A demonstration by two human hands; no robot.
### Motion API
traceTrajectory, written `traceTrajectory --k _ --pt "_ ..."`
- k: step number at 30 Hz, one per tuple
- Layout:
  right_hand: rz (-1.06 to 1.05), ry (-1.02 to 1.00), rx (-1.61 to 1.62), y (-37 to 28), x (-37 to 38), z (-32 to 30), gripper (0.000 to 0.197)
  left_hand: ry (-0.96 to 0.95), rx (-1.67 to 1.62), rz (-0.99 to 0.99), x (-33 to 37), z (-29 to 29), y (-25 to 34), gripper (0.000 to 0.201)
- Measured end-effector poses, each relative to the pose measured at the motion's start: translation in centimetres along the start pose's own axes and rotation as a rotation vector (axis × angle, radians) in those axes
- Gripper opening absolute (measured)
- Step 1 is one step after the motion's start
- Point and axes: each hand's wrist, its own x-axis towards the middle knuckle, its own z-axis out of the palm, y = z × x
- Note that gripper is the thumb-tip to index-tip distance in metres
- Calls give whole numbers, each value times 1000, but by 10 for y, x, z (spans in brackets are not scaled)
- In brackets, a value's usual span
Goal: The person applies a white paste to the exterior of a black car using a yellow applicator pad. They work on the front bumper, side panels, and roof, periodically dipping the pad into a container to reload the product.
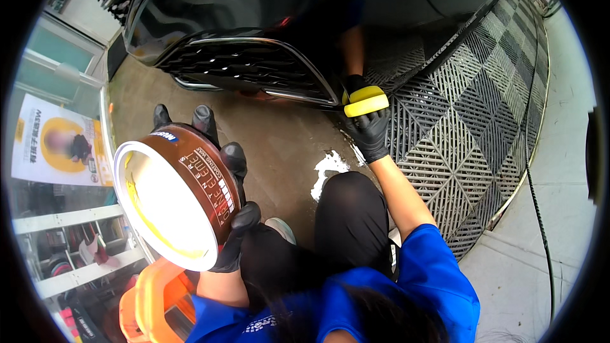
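My left hand (235, 164), in a black glove, grips a round brown tin of car wax (202, 164) from its far and right sides. The tin is tilted, its white-rimmed mouth turned to the left. Pale wax shows inside, with yellow smears along the wall. Out to the right, my black-gloved right hand (370, 136) is closed round a yellow sponge applicator (366, 106). The sponge is at the lower edge of a glossy black car bumper (254, 41), beside the grille corner. A reflection of the hand and sponge shows in the paint.
Black and grey grid floor tiles (445, 152) lie to the right, with a dark hose (540, 235) beyond them. An orange plastic stool-like object (149, 298) stands close at my lower left. Behind it is a glass door with a poster (60, 140). My knees are bent below the bumper.
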Motion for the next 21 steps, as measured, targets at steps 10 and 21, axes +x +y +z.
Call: traceTrajectory --k 10,21 --pt "198 147 258 -5 75 -37 34 100 104 107 -19 -16 12 62" --pt "38 5 -46 -33 64 -27 25 132 -30 168 -10 2 27 61"
